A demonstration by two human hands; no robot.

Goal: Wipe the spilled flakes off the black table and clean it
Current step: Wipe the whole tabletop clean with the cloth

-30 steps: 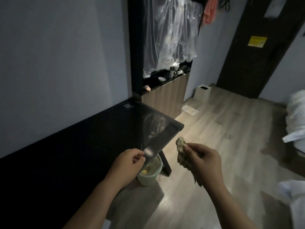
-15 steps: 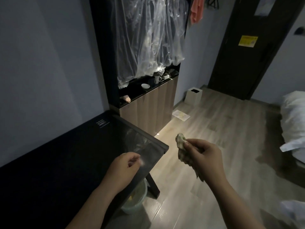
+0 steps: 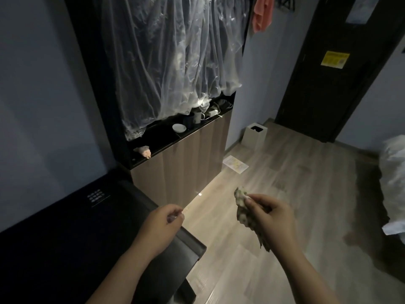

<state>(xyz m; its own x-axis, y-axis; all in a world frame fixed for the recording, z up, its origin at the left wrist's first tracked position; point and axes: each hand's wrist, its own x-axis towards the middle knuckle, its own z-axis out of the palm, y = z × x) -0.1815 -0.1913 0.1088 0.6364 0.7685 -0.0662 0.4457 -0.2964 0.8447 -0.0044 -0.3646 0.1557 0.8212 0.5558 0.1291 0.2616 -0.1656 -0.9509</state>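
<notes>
Dim bedroom, black desk (image 3: 65, 238) showing no flakes: left hand (image 3: 163, 224) over its right edge, grip narrow, contents unclear; right hand (image 3: 269, 218), grip holding crumpled cloth (image 3: 240, 207) off-desk, likely needs a final wipe.

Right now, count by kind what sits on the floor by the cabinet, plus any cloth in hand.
Cloth: 1, gripped by the right hand
White bin: 1
Paper sheet: 1
Total: 3

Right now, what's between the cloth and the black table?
Head view: the left hand, over the edge of the black table, and a strip of lit wooden floor. The right hand holds the cloth off the table.
</notes>
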